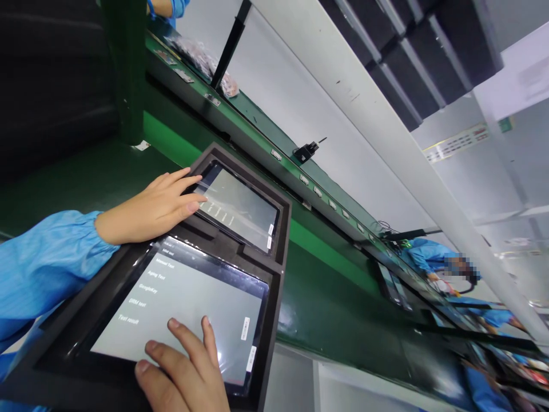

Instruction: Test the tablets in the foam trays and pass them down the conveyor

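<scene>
Two tablets lie in the compartments of a black foam tray [281, 252]. The nearer tablet [193, 286] is lit and shows a menu with lines such as "Manual Test" and "Aging Test". My right hand [184, 366] is over its lower part, fingers spread; I cannot tell whether they touch the glass. The farther tablet [240, 206] also has a lit screen, under glossy film. My left hand [158, 203] reaches across its left end, fingers stretched out onto the screen's edge. Small white labels [246, 328] sit at the right side of each screen.
The tray lies on a green bench [326, 297]. A raised green ledge [257, 134] behind it carries a black adapter [306, 151] and plastic bags [201, 60]. Another tablet [390, 286] lies farther right. Co-workers in blue sleeves [429, 254] are along the bench.
</scene>
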A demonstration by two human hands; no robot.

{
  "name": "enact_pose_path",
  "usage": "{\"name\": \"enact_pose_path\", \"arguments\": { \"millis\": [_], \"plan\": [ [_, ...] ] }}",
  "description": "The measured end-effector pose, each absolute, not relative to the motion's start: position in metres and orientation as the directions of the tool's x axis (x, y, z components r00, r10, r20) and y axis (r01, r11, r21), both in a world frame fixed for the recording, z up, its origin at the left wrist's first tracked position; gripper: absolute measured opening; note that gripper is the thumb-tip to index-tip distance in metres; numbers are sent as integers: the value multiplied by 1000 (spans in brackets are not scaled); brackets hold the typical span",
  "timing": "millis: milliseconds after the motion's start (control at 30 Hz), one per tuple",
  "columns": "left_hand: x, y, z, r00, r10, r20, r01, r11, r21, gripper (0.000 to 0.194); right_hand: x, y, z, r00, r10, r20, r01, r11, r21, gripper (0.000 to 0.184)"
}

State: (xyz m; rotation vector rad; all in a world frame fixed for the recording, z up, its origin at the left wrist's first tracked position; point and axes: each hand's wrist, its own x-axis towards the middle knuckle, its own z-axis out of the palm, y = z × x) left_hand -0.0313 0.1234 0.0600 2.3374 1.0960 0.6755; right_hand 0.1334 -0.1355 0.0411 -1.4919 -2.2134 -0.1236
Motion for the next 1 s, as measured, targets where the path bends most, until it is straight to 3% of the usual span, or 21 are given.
{"name": "enact_pose_path", "arguments": {
  "millis": [67,133,267,400,467,600,700,800,900,1000],
  "plan": [
    [-31,123,62,563,797,219,569,-566,597,67,131,-130,41,-234,801,551,858,437,-272,15],
    [-31,123,64,562,801,205,572,-556,603,69,129,-125,41,-174,789,590,832,438,-341,19],
    [-29,123,68,556,806,204,567,-547,617,71,135,-114,53,-300,851,432,817,463,-343,22],
    [-29,124,67,556,806,200,566,-544,619,71,145,-105,76,-197,955,222,879,272,-392,74],
    [-30,124,67,562,803,199,566,-549,615,71,148,-102,84,-144,973,181,891,207,-404,84],
    [-30,123,67,572,794,206,554,-560,616,72,150,-100,85,-159,980,121,903,194,-382,79],
    [-30,121,66,565,795,221,546,-561,622,70,147,-104,80,-93,972,214,889,178,-422,71],
    [-30,122,65,558,800,221,544,-553,631,66,143,-108,78,10,944,331,876,151,-459,52],
    [-30,122,65,560,801,210,540,-545,641,66,139,-109,81,38,938,344,866,141,-479,37],
    [-30,122,67,561,804,197,537,-535,652,67,137,-108,84,36,943,331,873,132,-470,37]
  ]
}}
